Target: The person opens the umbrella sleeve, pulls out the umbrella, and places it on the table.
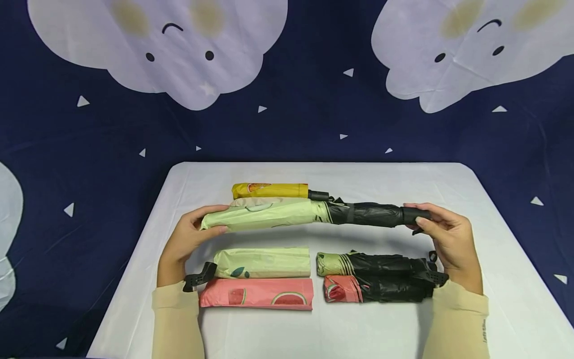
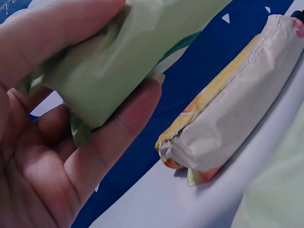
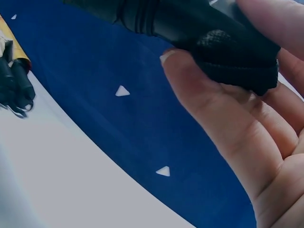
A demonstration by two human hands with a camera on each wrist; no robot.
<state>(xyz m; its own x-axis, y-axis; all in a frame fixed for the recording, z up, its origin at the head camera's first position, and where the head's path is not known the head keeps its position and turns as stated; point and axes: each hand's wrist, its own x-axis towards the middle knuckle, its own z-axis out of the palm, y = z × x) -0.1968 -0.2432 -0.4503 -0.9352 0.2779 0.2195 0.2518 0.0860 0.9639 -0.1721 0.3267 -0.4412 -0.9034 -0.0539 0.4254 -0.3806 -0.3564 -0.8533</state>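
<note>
At frame centre, a folded black umbrella, partly in a pale-green fabric sleeve, looks light and stiff-cored; left hand pinches the sleeve's end, right hand the black handle, likely the surest grip.

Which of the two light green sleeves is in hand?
The farther, raised light green sleeve: the left hand grips its end. The nearer light green sleeve lies on the table beside the pink sleeve.
</note>
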